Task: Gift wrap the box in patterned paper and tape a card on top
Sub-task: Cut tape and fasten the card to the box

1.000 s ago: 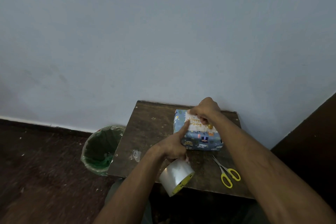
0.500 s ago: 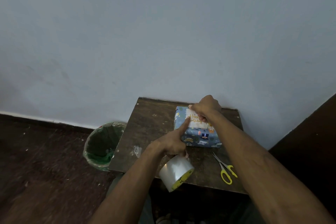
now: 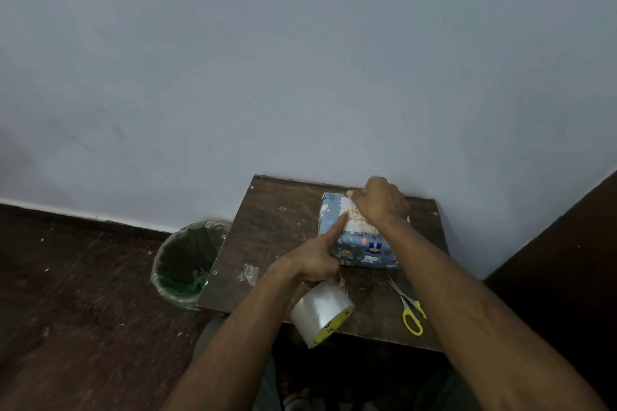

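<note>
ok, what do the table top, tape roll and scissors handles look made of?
Table: dark wood or wood veneer, matte, scuffed with pale marks.
Tape roll, held in the left hand: clear glossy plastic film; it shines, and a yellow printed core shows.
Scissors: yellow handles look like smooth moulded plastic, and the blades look like pale metal.

A plain pale blue-grey wall (image 3: pixel 300 60) fills the upper view, meeting a dark floor (image 3: pixel 66 294) along a white skirting (image 3: pixel 50 208). A worn dark wooden table (image 3: pixel 277 230) stands against the wall; a green-lined bin (image 3: pixel 187 260) sits just beside its left edge. Dark panel (image 3: pixel 567 260) at right. Lighting dim.
</note>
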